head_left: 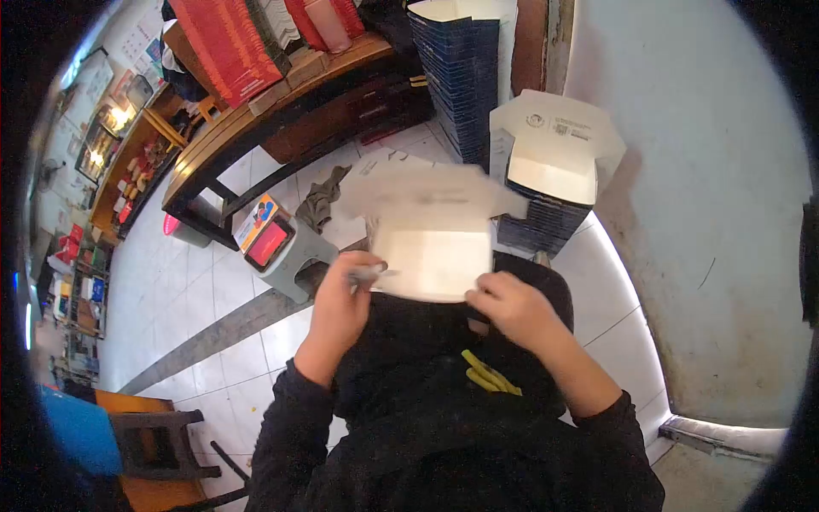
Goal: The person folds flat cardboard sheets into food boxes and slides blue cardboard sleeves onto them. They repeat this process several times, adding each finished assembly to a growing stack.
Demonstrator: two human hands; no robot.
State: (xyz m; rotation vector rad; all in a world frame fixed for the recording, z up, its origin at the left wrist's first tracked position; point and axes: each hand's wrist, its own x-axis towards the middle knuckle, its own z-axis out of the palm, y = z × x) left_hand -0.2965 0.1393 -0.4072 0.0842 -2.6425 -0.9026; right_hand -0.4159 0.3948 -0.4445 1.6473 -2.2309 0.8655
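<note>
A paper food box (433,260), white inside with its lid flap folded back and blurred, sits over my lap. My right hand (515,311) pinches the near right corner of its rim. At the near left corner is my left hand (343,286), closed around a thin grey tool (368,273) that is smeared by motion; I cannot tell its kind. The tool's tip overlaps the box's left inner side. Yellow-green strips (490,374) lie on the dark clothing over my lap.
Beyond the box stands a stack of dark nested boxes (546,224), topped by one with its lid up. A taller stack (456,77) is behind. On a grey stool (299,256) lies a phone (270,241). A wooden bench (281,98) runs behind; a wall (691,213) borders the right.
</note>
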